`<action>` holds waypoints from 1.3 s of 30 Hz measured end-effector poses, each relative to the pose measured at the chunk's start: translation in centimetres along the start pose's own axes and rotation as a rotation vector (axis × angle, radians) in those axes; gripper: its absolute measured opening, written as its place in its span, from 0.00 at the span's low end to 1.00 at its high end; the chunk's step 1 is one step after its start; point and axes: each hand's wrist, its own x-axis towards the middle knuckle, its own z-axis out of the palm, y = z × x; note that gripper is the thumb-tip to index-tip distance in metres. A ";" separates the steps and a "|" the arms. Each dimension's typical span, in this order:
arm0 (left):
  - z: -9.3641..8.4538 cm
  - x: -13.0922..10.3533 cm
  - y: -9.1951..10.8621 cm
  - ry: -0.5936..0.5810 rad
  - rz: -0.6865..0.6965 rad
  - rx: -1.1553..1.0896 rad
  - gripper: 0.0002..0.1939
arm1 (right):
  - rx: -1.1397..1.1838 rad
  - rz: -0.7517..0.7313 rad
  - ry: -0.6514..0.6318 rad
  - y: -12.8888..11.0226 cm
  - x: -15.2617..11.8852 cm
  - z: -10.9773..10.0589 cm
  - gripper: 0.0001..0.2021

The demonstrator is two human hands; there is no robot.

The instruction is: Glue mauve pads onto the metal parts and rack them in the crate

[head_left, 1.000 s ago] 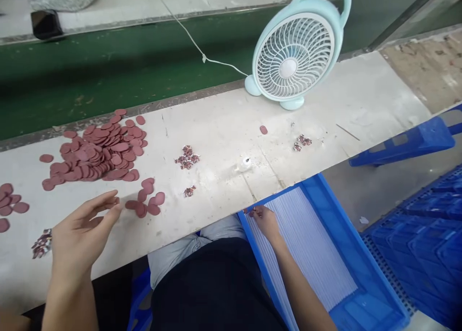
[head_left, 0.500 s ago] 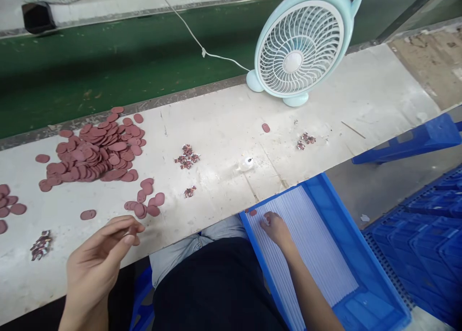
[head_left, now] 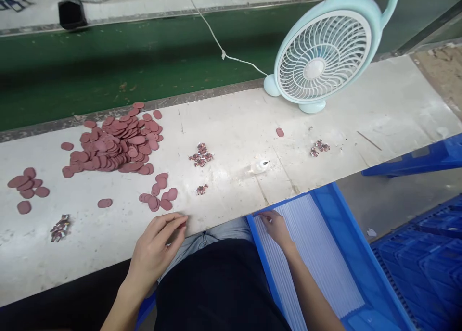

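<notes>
My left hand (head_left: 159, 244) is closed in a pinch near the front edge of the table. A small part of a reddish-brown oval disc shows between its fingertips. Over the near-left corner of the blue tray (head_left: 342, 230), my right hand (head_left: 276, 227) has its fingers curled together against the white ridged liner (head_left: 310, 244). What those fingers hold, if anything, is hidden. Left of my left hand lie a small group of oval discs (head_left: 153, 201) and one single disc (head_left: 105, 203). Behind them spreads a large heap of discs (head_left: 115, 146).
Small brown-and-white figure pieces (head_left: 201, 155) lie in clusters, with another cluster (head_left: 319, 147) at right and one (head_left: 60, 228) at left. A small white bottle (head_left: 260, 165) lies mid-table. A light-blue fan (head_left: 321, 61) stands behind. Blue crates (head_left: 426, 259) are stacked at right.
My left hand has moved right along the table edge, with the disc in its pinch. My right hand has shifted toward the tray corner, over the discs seen there before. The view has turned slightly.
</notes>
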 end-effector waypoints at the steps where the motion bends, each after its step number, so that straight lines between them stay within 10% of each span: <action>1: 0.1 0.0 -0.3 0.009 0.019 0.031 0.17 | 0.081 0.021 -0.018 -0.6 -0.6 -0.8 0.19; 9: 0.4 0.1 0.6 0.088 -0.064 -0.130 0.17 | 0.589 0.063 -0.211 -8.8 -5.7 -7.4 0.16; 17: 2.3 1.1 6.2 -0.178 -0.351 -1.440 0.20 | 0.863 -0.006 -0.423 -18.9 -5.4 -5.9 0.07; 25: 2.6 1.0 5.4 -0.075 -0.305 -1.669 0.14 | 0.877 -0.047 -0.535 -23.0 -4.8 -4.5 0.07; 28: 2.5 0.9 4.7 0.008 -0.321 -1.711 0.13 | 0.812 -0.070 -0.535 -23.3 -3.7 -3.9 0.11; 34: 1.6 -0.2 2.7 0.052 -0.420 -1.809 0.12 | 0.246 -0.323 -0.048 -23.8 1.7 -3.2 0.14; 39: 0.9 -0.7 2.1 0.104 -0.520 -1.817 0.12 | -0.186 -0.566 -0.071 -25.8 4.3 -1.6 0.16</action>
